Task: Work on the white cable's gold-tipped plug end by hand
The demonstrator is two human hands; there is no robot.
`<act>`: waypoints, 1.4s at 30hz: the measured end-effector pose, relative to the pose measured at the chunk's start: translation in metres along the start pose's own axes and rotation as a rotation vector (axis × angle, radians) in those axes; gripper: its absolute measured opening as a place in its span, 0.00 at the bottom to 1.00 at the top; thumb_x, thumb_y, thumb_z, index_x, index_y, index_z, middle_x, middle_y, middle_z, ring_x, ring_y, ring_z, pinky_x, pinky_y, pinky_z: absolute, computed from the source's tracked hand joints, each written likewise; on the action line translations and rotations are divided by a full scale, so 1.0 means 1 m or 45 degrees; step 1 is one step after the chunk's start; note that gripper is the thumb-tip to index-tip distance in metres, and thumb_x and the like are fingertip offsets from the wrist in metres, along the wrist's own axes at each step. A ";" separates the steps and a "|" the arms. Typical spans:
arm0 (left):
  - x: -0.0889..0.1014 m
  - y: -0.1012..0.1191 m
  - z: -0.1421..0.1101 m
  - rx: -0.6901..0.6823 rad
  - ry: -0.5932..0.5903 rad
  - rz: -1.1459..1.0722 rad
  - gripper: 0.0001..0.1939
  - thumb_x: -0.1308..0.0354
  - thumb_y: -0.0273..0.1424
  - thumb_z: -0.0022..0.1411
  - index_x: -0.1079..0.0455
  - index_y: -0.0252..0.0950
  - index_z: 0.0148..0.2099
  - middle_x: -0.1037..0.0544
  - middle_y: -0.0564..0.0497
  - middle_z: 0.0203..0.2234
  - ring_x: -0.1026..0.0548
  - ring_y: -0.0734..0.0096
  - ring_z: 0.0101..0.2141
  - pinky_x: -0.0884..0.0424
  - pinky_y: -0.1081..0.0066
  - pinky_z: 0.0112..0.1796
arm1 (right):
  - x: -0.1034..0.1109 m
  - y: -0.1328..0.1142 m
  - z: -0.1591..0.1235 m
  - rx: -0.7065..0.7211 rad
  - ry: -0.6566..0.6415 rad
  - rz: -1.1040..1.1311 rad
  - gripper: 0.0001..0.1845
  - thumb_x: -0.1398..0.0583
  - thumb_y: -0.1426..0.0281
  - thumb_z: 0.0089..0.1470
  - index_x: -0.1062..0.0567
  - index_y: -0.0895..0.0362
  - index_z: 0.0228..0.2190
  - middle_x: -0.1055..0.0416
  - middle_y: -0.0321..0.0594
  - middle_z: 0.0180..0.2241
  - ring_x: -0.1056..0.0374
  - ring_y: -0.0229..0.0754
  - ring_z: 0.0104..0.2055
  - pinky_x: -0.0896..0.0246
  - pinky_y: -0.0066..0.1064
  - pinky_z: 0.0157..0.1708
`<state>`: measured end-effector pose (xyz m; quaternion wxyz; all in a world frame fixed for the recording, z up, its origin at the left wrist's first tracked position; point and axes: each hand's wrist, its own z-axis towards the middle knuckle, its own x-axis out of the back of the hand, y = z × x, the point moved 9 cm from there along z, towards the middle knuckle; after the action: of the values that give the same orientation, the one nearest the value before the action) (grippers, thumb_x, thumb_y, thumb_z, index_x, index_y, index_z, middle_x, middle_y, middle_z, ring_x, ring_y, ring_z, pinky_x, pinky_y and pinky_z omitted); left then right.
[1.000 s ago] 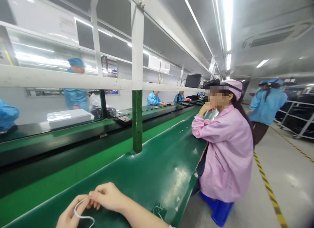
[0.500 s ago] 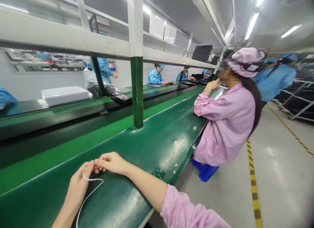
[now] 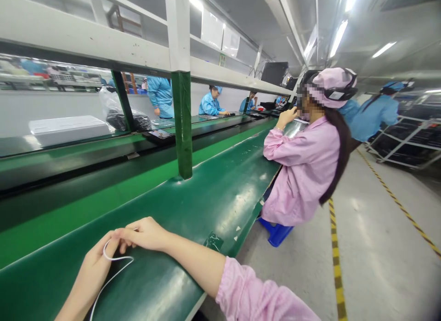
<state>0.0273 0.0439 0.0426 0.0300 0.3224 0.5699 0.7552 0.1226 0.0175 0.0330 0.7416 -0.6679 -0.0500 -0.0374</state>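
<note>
A thin white cable (image 3: 115, 274) curves in a loose loop and runs down out of the bottom of the view. My left hand (image 3: 95, 261) pinches it, with the thumb and fingers pressed together. Fingertip to fingertip with it, my right hand (image 3: 146, 234) is also closed. A small white bit shows between its fingers, apparently part of the same cable. The fingers hide the cable's end. Both hands are held just over the green worktop (image 3: 220, 192), near its front edge.
A green post (image 3: 182, 128) rises from the worktop's back edge, with a conveyor line behind it. A co-worker in pink (image 3: 303, 164) sits on a blue stool (image 3: 275, 231) to the right. Across the line are a white box (image 3: 69, 129) and people in blue.
The view has turned slightly right, so the surroundings sit further left. My hands stay together with the cable between them. A person in blue across the line has lowered an arm.
</note>
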 end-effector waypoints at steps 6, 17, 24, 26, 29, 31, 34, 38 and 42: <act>0.003 -0.006 -0.003 0.036 0.090 -0.062 0.29 0.48 0.62 0.51 0.34 0.40 0.25 0.23 0.51 0.27 0.27 0.64 0.30 0.31 0.73 0.34 | 0.000 0.007 0.002 -0.022 0.046 0.083 0.22 0.40 0.66 0.62 0.30 0.57 0.17 0.35 0.29 0.18 0.39 0.33 0.23 0.42 0.22 0.29; 0.006 -0.004 -0.002 -0.010 0.121 -0.057 0.28 0.47 0.61 0.50 0.33 0.39 0.22 0.25 0.51 0.22 0.27 0.64 0.27 0.30 0.72 0.31 | 0.002 0.009 0.002 -0.077 0.142 0.118 0.22 0.37 0.71 0.58 0.34 0.57 0.14 0.38 0.28 0.16 0.43 0.33 0.20 0.45 0.23 0.25; 0.004 -0.001 -0.002 0.009 0.034 -0.002 0.29 0.48 0.61 0.49 0.33 0.38 0.21 0.25 0.50 0.22 0.28 0.64 0.26 0.30 0.72 0.30 | 0.001 0.008 0.002 -0.063 0.129 0.145 0.24 0.38 0.70 0.59 0.34 0.57 0.14 0.39 0.29 0.16 0.43 0.33 0.19 0.45 0.23 0.26; 0.003 0.000 -0.001 0.006 0.014 0.000 0.30 0.48 0.61 0.50 0.33 0.38 0.21 0.25 0.50 0.21 0.28 0.65 0.26 0.31 0.72 0.30 | 0.000 0.010 0.002 -0.064 0.122 0.157 0.24 0.38 0.67 0.59 0.34 0.57 0.14 0.39 0.29 0.15 0.42 0.32 0.19 0.45 0.23 0.25; 0.002 0.001 0.000 0.003 0.018 -0.031 0.30 0.50 0.61 0.51 0.35 0.38 0.19 0.27 0.50 0.19 0.30 0.66 0.24 0.32 0.72 0.28 | 0.001 0.009 0.003 -0.005 0.101 0.133 0.27 0.39 0.63 0.61 0.35 0.57 0.13 0.39 0.30 0.15 0.42 0.32 0.19 0.45 0.24 0.26; -0.002 0.001 0.000 -0.004 0.010 -0.065 0.30 0.51 0.60 0.53 0.35 0.38 0.19 0.27 0.50 0.20 0.29 0.66 0.25 0.33 0.72 0.29 | 0.000 0.008 0.004 0.049 0.072 0.125 0.30 0.40 0.56 0.60 0.35 0.57 0.12 0.39 0.31 0.14 0.42 0.33 0.18 0.44 0.25 0.26; -0.010 -0.002 0.000 -0.007 -0.077 -0.108 0.29 0.51 0.58 0.56 0.33 0.38 0.20 0.25 0.49 0.22 0.29 0.64 0.27 0.32 0.70 0.32 | 0.000 0.008 0.005 0.098 0.047 0.169 0.35 0.42 0.41 0.52 0.35 0.57 0.12 0.37 0.34 0.14 0.42 0.34 0.18 0.44 0.26 0.23; -0.012 -0.006 0.000 -0.029 -0.117 -0.124 0.29 0.51 0.58 0.57 0.33 0.37 0.22 0.27 0.50 0.21 0.31 0.65 0.26 0.34 0.69 0.32 | -0.004 0.007 0.005 0.142 -0.014 0.091 0.40 0.47 0.32 0.46 0.36 0.56 0.11 0.38 0.36 0.13 0.38 0.37 0.19 0.43 0.27 0.23; -0.005 -0.010 0.003 -0.038 -0.025 -0.196 0.31 0.49 0.60 0.55 0.38 0.37 0.20 0.32 0.52 0.19 0.35 0.67 0.25 0.37 0.70 0.29 | 0.002 0.005 0.004 0.149 0.067 -0.044 0.43 0.52 0.29 0.45 0.38 0.54 0.08 0.42 0.35 0.10 0.41 0.36 0.16 0.44 0.28 0.22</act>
<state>0.0297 0.0475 0.0317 0.0984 0.2844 0.5816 0.7558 0.1246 0.0222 0.0285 0.7798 -0.6211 -0.0440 -0.0646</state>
